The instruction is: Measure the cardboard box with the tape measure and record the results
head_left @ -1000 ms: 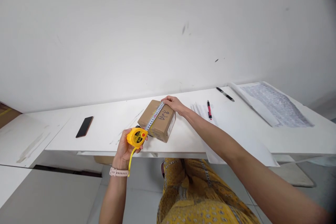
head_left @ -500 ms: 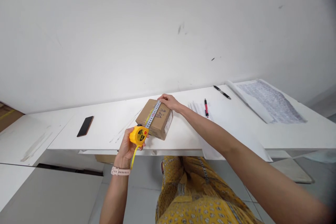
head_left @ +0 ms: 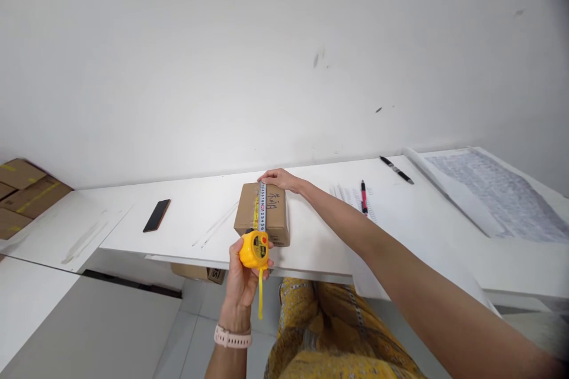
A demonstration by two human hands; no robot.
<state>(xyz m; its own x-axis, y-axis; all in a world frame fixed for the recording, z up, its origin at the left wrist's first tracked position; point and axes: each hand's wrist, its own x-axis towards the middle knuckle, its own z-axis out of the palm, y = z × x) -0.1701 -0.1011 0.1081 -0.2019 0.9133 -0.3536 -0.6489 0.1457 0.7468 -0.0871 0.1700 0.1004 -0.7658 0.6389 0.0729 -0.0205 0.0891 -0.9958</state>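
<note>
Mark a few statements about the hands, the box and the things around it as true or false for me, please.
1. The left hand holds a yellow tape measure. True.
2. The pulled-out strip lies down the side of the box. False: it stretches across the top of the box.
3. The right hand is at the strip's far end. True.
4. A phone lies to the right of the box. False: the phone lies to the left of it.
5. A black pen lies farther right than the red and black pen. True.
6. A wristband sits on the right wrist. False: the pink wristband is on the left wrist.
</note>
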